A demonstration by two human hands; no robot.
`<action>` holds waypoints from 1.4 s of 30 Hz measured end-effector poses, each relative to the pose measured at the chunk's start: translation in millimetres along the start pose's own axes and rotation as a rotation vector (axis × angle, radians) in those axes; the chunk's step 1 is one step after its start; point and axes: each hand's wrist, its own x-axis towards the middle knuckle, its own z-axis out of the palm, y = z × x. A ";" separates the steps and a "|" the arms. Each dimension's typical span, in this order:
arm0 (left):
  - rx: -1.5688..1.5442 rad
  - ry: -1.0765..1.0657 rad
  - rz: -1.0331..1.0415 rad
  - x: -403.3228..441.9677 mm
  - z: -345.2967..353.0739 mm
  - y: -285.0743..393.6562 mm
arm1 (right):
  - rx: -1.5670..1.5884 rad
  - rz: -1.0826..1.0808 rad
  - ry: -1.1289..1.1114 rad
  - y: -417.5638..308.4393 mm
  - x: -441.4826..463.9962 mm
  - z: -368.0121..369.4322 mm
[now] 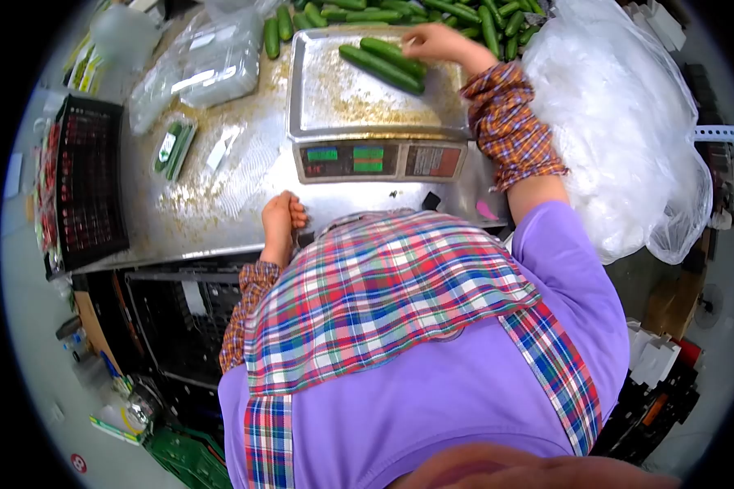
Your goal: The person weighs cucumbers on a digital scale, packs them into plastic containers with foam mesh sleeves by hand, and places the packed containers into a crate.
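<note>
Two cucumbers lie side by side at a slant on the metal pan (pixel 318 98) of a weighing scale. My right hand (pixel 440 42) reaches over the pan from the right, its bent fingers on the rear cucumber (pixel 383 51). The front cucumber (pixel 381 69) lies free of my fingers. My left hand (pixel 280 220) rests at the near table edge, fingers curled in, with nothing visible in it. Below the pan, the scale's display panel (pixel 351 160) shows green lit windows; its digits are too small to read.
More cucumbers (pixel 383 15) are heaped behind the scale. Clear plastic packaging (pixel 220 61) and a wrapped cucumber pack (pixel 174 148) lie left on the metal table (pixel 212 200). A black crate (pixel 94 179) stands far left. A large bag of clear plastic (pixel 620 130) bulges at the right.
</note>
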 end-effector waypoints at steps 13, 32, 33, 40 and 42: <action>0.082 0.030 -0.106 -18.3 -8.4 10.4 | 0.314 0.204 0.260 17.8 -9.9 2.1; 0.017 0.125 -0.223 -14.0 -8.8 15.4 | -0.036 0.046 0.158 11.6 183.1 12.7; 0.010 0.123 -0.222 -13.5 -9.3 14.5 | -0.077 0.007 0.168 1.2 194.0 22.0; 0.029 0.120 -0.246 -14.8 -9.5 18.2 | -0.445 0.010 -0.006 -22.7 245.8 50.9; 0.031 0.119 -0.262 -15.4 -9.0 20.3 | -0.453 -0.033 0.001 -14.9 246.4 45.3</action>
